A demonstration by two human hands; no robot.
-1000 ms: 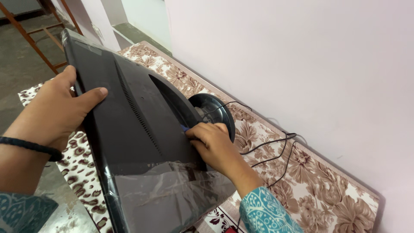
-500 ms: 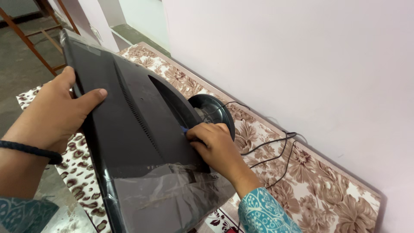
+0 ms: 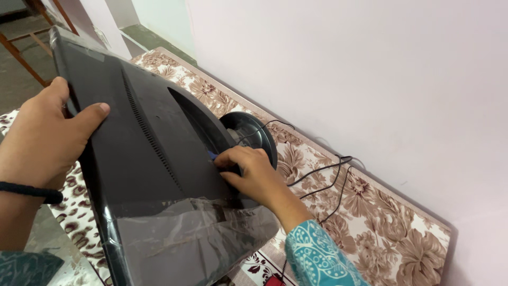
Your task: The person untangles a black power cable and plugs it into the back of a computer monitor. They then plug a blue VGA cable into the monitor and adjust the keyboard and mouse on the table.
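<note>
Though tipped well forward off its foot, stands as a flat black monitor (image 3: 159, 175), matte plastic back turned up to the camera, ribbed by a long line of vent slots and dished around the neck. Wrapped at the near end in crinkled clear film (image 3: 196, 238), glossy and creased. Runs with its long axis from the near edge of the table (image 3: 402, 233) toward the far left corner, screen face pointing down and away to the left.

Left hand (image 3: 45, 132), clamped on the monitor's left edge, thumb flat on the back panel, fingers curled out of sight around the front; dark cord band on the wrist. Right hand (image 3: 248, 172), half closed, fingertips pinched at a small blue connector (image 3: 211, 155) low in the recess beside the neck; cannot tell whether actually gripped or only touched. Patterned teal sleeve just behind that wrist.

Farther on, a round glossy black base (image 3: 254, 135) standing on edge, just beyond the right hand. Thin black cables (image 3: 328, 177) looping over the brown floral cloth toward the table's back edge, against a plain pale wall (image 3: 370, 79).
</note>
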